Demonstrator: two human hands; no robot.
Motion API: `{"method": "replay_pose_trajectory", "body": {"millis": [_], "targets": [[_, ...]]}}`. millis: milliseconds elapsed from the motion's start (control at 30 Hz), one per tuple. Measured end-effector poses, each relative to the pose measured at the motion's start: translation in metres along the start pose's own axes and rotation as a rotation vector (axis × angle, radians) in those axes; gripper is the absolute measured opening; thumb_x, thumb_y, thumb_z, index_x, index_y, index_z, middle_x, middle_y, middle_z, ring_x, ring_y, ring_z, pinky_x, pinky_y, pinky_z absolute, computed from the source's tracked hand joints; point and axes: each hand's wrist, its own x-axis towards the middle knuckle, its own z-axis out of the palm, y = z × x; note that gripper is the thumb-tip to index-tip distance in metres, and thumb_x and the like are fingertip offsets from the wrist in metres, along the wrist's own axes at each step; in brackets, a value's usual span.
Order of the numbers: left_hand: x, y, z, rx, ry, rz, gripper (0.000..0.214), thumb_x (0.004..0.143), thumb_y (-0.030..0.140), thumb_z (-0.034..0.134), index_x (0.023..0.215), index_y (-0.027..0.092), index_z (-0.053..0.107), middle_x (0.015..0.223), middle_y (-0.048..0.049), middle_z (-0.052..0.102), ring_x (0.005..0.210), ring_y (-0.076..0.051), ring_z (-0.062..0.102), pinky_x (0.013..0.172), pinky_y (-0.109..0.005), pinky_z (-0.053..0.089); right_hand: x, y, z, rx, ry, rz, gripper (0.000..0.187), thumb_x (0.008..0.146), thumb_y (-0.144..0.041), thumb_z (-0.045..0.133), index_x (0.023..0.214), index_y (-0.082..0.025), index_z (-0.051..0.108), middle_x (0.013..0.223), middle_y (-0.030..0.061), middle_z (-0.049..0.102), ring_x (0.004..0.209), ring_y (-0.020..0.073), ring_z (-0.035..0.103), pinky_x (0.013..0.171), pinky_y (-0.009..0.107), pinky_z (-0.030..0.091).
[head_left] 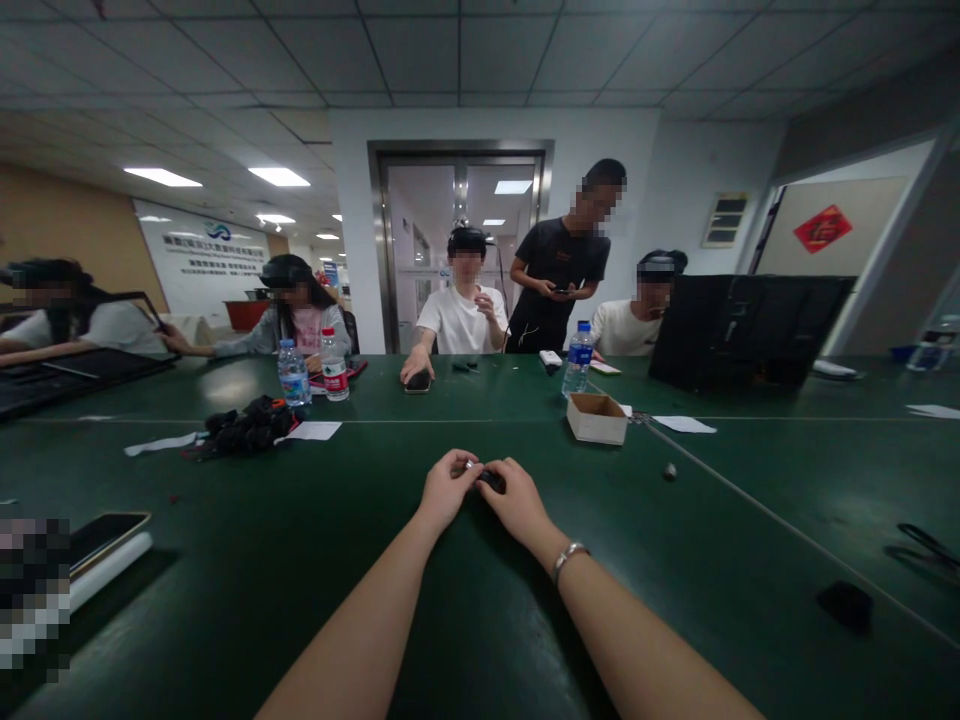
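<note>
Both of my hands meet near the middle of the green table (300, 560). My left hand (448, 490) is closed in a pinch on a small silvery-white piece (469, 465). Beside it, my right hand (516, 495), with a metal bracelet (570, 560) at the wrist, has its fingers closed on a small black object (491, 479). The two pieces are close together; whether they are joined I cannot tell. Fingers cover most of both.
Beyond my hands stand an open cardboard box (596, 420) and a water bottle (577, 360). A heap of black items (251, 425) lies left, a small metallic piece (670, 471) right. A phone (109, 540) is at near left. Several people sit opposite; one person (562, 270) stands.
</note>
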Motion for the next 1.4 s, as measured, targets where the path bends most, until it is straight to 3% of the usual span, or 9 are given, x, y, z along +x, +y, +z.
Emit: {"method": "replay_pose_trajectory", "body": {"millis": [100, 200, 367, 500, 600, 733, 833, 1033, 1400], "targets": [[0.001, 0.002, 0.0, 0.055, -0.02, 0.023, 0.022, 0.07, 0.03, 0.067, 0.087, 0.018, 0.062, 0.088, -0.0044, 0.064, 0.078, -0.016, 0.062, 0.07, -0.028, 0.049, 0.004, 0.0, -0.003, -0.021, -0.061, -0.018, 0.017, 0.08, -0.029, 0.057, 0.089, -0.018, 0.065, 0.085, 0.0044, 0.057, 0.079, 0.0163, 0.054, 0.072, 0.029, 0.043], [0.003, 0.001, -0.001, 0.057, 0.049, 0.0, 0.019, 0.071, 0.029, 0.065, 0.086, 0.017, 0.061, 0.088, -0.0051, 0.065, 0.077, -0.016, 0.063, 0.07, -0.028, 0.049, 0.011, 0.009, -0.028, -0.178, -0.11, -0.076, 0.042, 0.074, -0.043, 0.064, 0.111, -0.023, 0.06, 0.101, 0.0065, 0.059, 0.094, 0.0219, 0.051, 0.082, 0.035, 0.042], [0.004, 0.005, -0.002, 0.074, 0.065, -0.05, 0.02, 0.072, 0.03, 0.065, 0.088, 0.017, 0.062, 0.09, -0.0062, 0.065, 0.079, -0.017, 0.064, 0.072, -0.029, 0.049, 0.017, 0.069, -0.106, -0.749, 0.206, 0.22, 0.047, 0.088, -0.045, 0.041, 0.131, -0.027, 0.047, 0.139, 0.013, 0.039, 0.123, 0.0385, 0.033, 0.093, 0.055, 0.03], [0.003, 0.006, -0.001, 0.059, 0.038, -0.052, 0.019, 0.072, 0.029, 0.065, 0.088, 0.017, 0.062, 0.091, -0.0064, 0.066, 0.08, -0.017, 0.064, 0.073, -0.03, 0.049, 0.018, 0.113, -0.137, -0.775, -0.038, 0.447, 0.044, 0.093, -0.034, 0.03, 0.13, -0.021, 0.05, 0.14, 0.0155, 0.041, 0.125, 0.0329, 0.039, 0.093, 0.048, 0.036], [0.006, 0.001, -0.004, 0.032, 0.081, -0.053, 0.022, 0.073, 0.032, 0.065, 0.09, 0.018, 0.062, 0.093, -0.0068, 0.065, 0.082, -0.018, 0.063, 0.072, -0.029, 0.049, 0.018, 0.111, -0.134, -0.807, -0.125, 0.444, 0.038, 0.089, -0.013, 0.03, 0.109, -0.009, 0.062, 0.123, 0.0203, 0.052, 0.106, 0.0261, 0.057, 0.083, 0.036, 0.045], [0.006, -0.003, -0.007, 0.016, 0.068, -0.08, 0.025, 0.075, 0.035, 0.064, 0.093, 0.018, 0.061, 0.097, -0.0077, 0.064, 0.083, -0.018, 0.062, 0.07, -0.03, 0.049, 0.004, 0.083, -0.137, -0.922, -0.242, 0.409, 0.031, 0.086, -0.007, 0.032, 0.091, -0.009, 0.063, 0.105, 0.0174, 0.057, 0.081, 0.0223, 0.065, 0.065, 0.031, 0.047], [0.004, 0.002, -0.006, 0.014, 0.053, -0.097, 0.026, 0.074, 0.036, 0.065, 0.093, 0.018, 0.062, 0.1, -0.0086, 0.064, 0.087, -0.02, 0.062, 0.073, -0.032, 0.05, -0.017, 0.076, -0.158, -0.942, -0.27, 0.383, 0.028, 0.086, -0.008, 0.036, 0.094, -0.011, 0.062, 0.101, 0.0161, 0.057, 0.082, 0.0231, 0.065, 0.062, 0.029, 0.047], [0.002, 0.005, -0.005, 0.011, 0.029, -0.111, 0.026, 0.072, 0.036, 0.067, 0.092, 0.02, 0.064, 0.102, -0.0082, 0.065, 0.088, -0.02, 0.062, 0.076, -0.034, 0.049, -0.063, 0.1, -0.211, -0.903, -0.195, 0.456, 0.03, 0.084, -0.008, 0.037, 0.092, -0.017, 0.065, 0.098, 0.0213, 0.057, 0.077, 0.0239, 0.065, 0.06, 0.033, 0.047], [0.001, 0.004, -0.004, 0.037, 0.062, -0.016, 0.021, 0.071, 0.031, 0.067, 0.087, 0.017, 0.063, 0.09, -0.006, 0.065, 0.083, -0.018, 0.062, 0.075, -0.03, 0.048, -0.082, 0.118, -0.25, -0.938, -0.166, 0.619, 0.033, 0.079, -0.011, 0.043, 0.101, -0.02, 0.066, 0.109, 0.0231, 0.061, 0.088, 0.0268, 0.063, 0.062, 0.036, 0.04]]}}
